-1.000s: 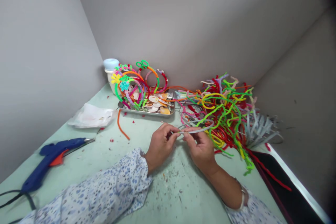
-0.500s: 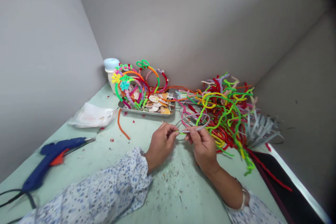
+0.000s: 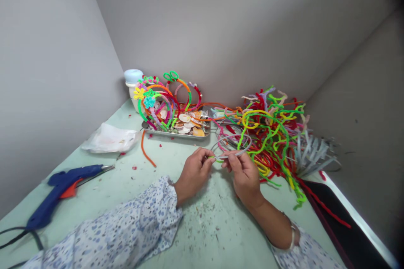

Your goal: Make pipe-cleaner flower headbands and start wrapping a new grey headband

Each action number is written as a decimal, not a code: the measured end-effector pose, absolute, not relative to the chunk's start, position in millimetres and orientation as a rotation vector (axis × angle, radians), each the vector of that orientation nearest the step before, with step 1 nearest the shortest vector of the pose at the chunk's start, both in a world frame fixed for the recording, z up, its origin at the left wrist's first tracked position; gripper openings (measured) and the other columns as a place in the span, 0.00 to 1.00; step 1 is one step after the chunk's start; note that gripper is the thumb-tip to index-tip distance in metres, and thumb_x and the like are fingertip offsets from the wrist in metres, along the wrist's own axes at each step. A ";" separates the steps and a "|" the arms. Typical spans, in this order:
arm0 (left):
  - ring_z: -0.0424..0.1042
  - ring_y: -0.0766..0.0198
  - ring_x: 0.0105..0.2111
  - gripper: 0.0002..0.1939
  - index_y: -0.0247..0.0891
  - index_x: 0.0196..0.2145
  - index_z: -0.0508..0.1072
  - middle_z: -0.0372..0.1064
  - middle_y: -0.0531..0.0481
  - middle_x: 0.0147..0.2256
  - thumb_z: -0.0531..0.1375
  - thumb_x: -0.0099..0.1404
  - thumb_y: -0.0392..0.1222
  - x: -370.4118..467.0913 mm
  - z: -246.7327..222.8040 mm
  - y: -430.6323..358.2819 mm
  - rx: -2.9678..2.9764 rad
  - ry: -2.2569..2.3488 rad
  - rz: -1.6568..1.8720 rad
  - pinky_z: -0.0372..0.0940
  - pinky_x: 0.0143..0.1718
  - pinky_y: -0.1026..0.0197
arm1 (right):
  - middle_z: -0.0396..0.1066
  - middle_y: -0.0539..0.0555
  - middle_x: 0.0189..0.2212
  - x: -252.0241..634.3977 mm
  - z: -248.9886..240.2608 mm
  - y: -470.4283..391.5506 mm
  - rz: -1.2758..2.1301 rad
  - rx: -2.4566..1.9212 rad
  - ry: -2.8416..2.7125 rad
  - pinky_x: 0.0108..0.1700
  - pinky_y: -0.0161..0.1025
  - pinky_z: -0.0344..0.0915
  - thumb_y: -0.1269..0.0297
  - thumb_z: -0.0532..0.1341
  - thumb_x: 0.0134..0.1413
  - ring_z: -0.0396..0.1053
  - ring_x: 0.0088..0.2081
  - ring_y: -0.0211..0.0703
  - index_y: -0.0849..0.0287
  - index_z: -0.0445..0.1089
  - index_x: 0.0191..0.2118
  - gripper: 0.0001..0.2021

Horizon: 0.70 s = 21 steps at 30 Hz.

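Observation:
A thin grey headband (image 3: 243, 150), bent in a loop, is held just above the table. My right hand (image 3: 246, 176) is closed on it, thumb pressed against the band. At the band's end, my left hand (image 3: 195, 173) pinches a green pipe cleaner (image 3: 213, 158); a short green bit also shows between the two hands. The fingertips hide how the pipe cleaner and the band meet. Just beyond and to the right of my hands lies a tangled heap of coloured pipe cleaners (image 3: 268, 134).
A metal tray (image 3: 176, 135) holds shell pieces and several finished headbands (image 3: 151, 109). A white jar (image 3: 133, 88) with a blue lid stands behind. On the left lie a plastic bag (image 3: 110, 138) and a blue glue gun (image 3: 66, 189). Grey strips (image 3: 312, 155) fan out at right.
Almost nothing differs. Both hands stay in place with the headband between them; the view has shifted very slightly.

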<state>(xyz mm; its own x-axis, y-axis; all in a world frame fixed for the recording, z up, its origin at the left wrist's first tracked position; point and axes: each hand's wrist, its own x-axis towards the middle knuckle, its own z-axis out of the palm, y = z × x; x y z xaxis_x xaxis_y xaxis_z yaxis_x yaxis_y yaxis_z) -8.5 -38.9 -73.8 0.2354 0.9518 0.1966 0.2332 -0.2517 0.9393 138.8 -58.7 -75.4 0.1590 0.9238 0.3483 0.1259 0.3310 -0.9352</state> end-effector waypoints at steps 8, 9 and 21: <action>0.62 0.70 0.23 0.12 0.36 0.35 0.68 0.63 0.54 0.25 0.54 0.63 0.48 -7.9 -73.4 -37.0 1.520 1.104 1.069 0.57 0.25 0.67 | 0.68 0.49 0.25 138.8 -76.7 -56.6 0.807 -1.056 -1.234 0.28 0.35 0.60 0.58 0.55 0.59 0.63 0.26 0.37 0.57 0.68 0.36 0.09; 0.61 0.70 0.23 0.12 0.35 0.34 0.68 0.63 0.54 0.24 0.54 0.63 0.48 -8.2 -72.4 -37.2 1.521 1.106 1.067 0.56 0.25 0.67 | 0.68 0.50 0.26 138.9 -76.9 -56.6 0.810 -1.051 -1.236 0.28 0.35 0.60 0.59 0.55 0.59 0.63 0.26 0.37 0.57 0.68 0.35 0.09; 0.59 0.70 0.19 0.11 0.35 0.31 0.67 0.59 0.57 0.19 0.54 0.62 0.46 -8.2 -68.9 -37.5 1.445 1.015 1.023 0.54 0.22 0.67 | 0.67 0.49 0.23 139.2 -75.6 -56.4 0.845 -1.053 -1.258 0.28 0.35 0.60 0.57 0.55 0.59 0.63 0.25 0.37 0.58 0.68 0.35 0.10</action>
<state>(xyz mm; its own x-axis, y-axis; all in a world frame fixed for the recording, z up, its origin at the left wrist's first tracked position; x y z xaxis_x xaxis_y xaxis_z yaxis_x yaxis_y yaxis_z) -8.2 -37.5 -68.9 0.2754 0.9586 0.0721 0.0644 -0.0932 0.9936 139.2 -56.4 -75.6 0.1426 0.9354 0.3236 0.0535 0.3192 -0.9462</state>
